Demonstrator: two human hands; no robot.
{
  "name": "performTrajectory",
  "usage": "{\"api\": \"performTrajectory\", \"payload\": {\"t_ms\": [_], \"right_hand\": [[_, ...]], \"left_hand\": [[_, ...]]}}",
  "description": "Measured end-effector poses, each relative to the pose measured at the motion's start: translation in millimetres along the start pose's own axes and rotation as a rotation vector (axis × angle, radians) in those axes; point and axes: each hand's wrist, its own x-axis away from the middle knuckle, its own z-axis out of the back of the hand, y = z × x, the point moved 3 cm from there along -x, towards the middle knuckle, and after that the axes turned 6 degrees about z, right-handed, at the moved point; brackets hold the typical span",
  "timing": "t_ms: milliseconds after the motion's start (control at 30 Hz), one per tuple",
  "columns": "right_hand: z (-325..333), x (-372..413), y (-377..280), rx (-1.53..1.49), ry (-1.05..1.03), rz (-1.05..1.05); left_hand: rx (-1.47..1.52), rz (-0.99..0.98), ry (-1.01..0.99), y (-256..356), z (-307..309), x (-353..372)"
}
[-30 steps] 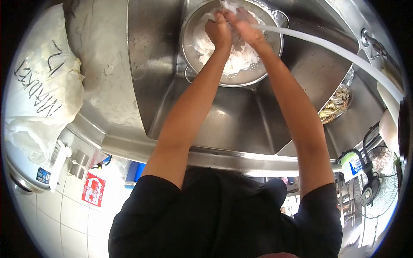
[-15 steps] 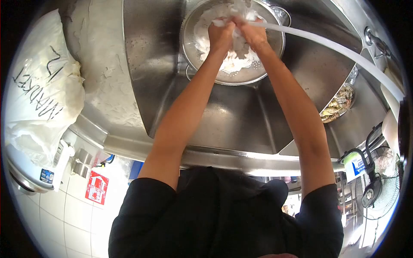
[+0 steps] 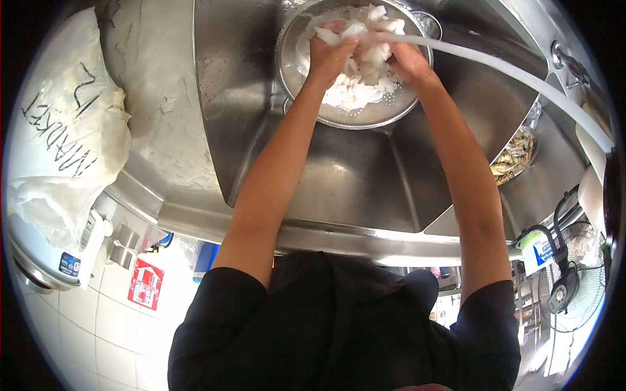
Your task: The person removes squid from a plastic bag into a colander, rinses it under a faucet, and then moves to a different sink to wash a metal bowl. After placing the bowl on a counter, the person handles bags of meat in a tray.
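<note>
A metal colander [image 3: 349, 124] with two loop handles stands in the steel sink, with slick white food pieces [image 3: 355, 96] lying in it. Over it, my left hand [image 3: 329, 58] is closed around a clump of the same white pieces [image 3: 373, 53], thumb on top. My right hand [image 3: 411, 60] grips the clump from the other side, its fingers partly hidden behind the pieces. A pale hose [image 3: 502, 65] runs in from the right, its end at my hands amid blurred water.
A white bag [image 3: 72, 130] marked "MARKET" sits on the left, near a scale [image 3: 39, 251]. Right of the sink divider is a bowl of shellfish-like pieces [image 3: 515, 156]. A tap [image 3: 567, 55] is at the upper right, a fan [image 3: 574, 280] below.
My hands have moved apart and now lift a larger clump of white pieces into view; before, they were pressed together under the water.
</note>
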Motion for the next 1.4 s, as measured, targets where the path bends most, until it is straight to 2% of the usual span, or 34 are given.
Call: {"api": "performTrajectory", "payload": {"t_ms": [67,133,167,200,233,267,300,367,400,433,467,500,533,567,600,633,700,767,800,867,900,933,967,1000,1033,1067,1133,1167,1233,1333,1400], "right_hand": [[1.6,1.8,-0.6,0.053,-0.029,-0.011],[6.0,8.4,-5.1,0.329,0.092,-0.087],[11.6,10.8,-3.3,0.328,0.092,-0.092],[17.2,14.2,-4.9,0.200,0.084,-0.017],[20.1,14.3,-6.3,0.072,0.075,0.060],[19.0,13.1,-9.4,0.074,0.073,0.059],[20.5,11.7,-15.0,0.042,0.094,0.050],[28.7,6.6,-19.1,0.027,0.142,0.089],[36.5,0.2,-11.3,0.026,0.145,0.087],[41.7,-7.0,-3.3,0.066,0.152,0.077],[44.4,-11.5,0.3,0.106,0.158,0.067],[28.4,-1.2,-10.3,0.026,0.017,0.111],[12.5,9.8,-20.6,-0.061,-0.126,0.142],[8.0,5.9,-16.0,0.019,-0.005,0.115],[5.5,4.7,-12.3,0.096,0.115,0.085],[1.5,6.5,-9.9,0.024,0.103,0.091],[-6.8,3.6,-12.6,0.030,0.103,0.102],[-16.2,2.6,-21.6,0.032,0.094,0.107],[-15.5,-0.7,-19.1,0.027,0.092,0.108],[-22.5,-6.4,-26.5,-0.166,-0.163,0.225],[-20.4,-5.9,-27.4,-0.106,-0.075,0.177],[-21.1,-3.9,-29.0,-0.103,-0.074,0.179],[-29.2,3.7,-37.3,0.070,-0.003,0.213],[-35.9,7.5,-43.6,0.242,0.067,0.248],[-37.1,5.9,-35.5,0.255,0.118,0.184],[-33.1,1.5,-28.7,0.257,0.114,0.186],[-26.8,-6.0,-29.7,0.209,-0.160,0.523],[-40.5,7.8,-47.5,0.211,-0.153,0.522],[-82.2,47.6,-89.9,0.400,0.053,0.135],[-71.1,47.4,-82.0,0.268,0.120,0.222],[-62.2,38.0,-66.1,0.214,0.090,0.212]], "left_hand": [[-0.539,-0.107,0.069,5.3,-0.1,0.7],[-0.601,-0.137,0.052,-19.3,18.7,-16.4],[-0.670,-0.166,0.037,-20.7,22.0,-17.1],[-0.671,-0.161,0.043,-21.8,28.4,-16.6],[-0.760,-0.103,0.146,-21.4,37.2,-18.6],[-0.844,-0.044,0.247,-18.5,42.5,-18.9],[-0.841,-0.044,0.245,-27.3,54.6,-26.6],[-0.447,-0.028,0.223,-47.7,75.2,-39.2],[-0.448,-0.025,0.221,-51.5,74.7,-36.6],[-0.713,-0.304,0.202,-45.2,69.3,-34.7],[-0.845,-0.446,0.182,-39.3,61.1,-31.2],[-0.971,-0.596,0.177,-30.2,50.3,-25.3],[-0.891,-0.392,0.148,-29.6,43.9,-24.1],[-0.806,-0.188,0.118,-33.9,42.2,-24.3],[-0.805,-0.189,0.119,-32.4,41.1,-22.3],[-0.857,-0.058,-0.024,-35.5,38.7,-20.5],[-0.913,0.077,-0.164,-25.5,29.0,-9.5],[-0.512,0.097,-0.232,0.2,10.1,8.4],[-0.518,0.097,-0.230,8.9,4.8,16.1],[-0.111,0.229,-0.264,21.1,-8.0,23.8],[-0.109,0.227,-0.267,25.8,-13.6,21.9],[-0.268,0.145,-0.281,32.2,-19.9,20.5],[-0.428,0.063,-0.291,34.1,-23.0,19.5],[-0.427,0.061,-0.291,30.1,-23.9,13.8],[-0.636,-0.094,-0.195,30.2,-24.0,5.2],[-0.841,-0.251,-0.092,31.6,-22.9,0.9],[-0.911,-0.295,-0.086,42.3,-24.4,3.1],[-0.985,-0.331,-0.086,46.7,-26.2,4.0],[-0.941,-0.288,-0.105,47.8,-26.4,3.6],[-0.902,-0.202,-0.159,54.5,-26.8,2.7],[-0.904,-0.143,-0.202,54.8,-24.6,4.5]]}}
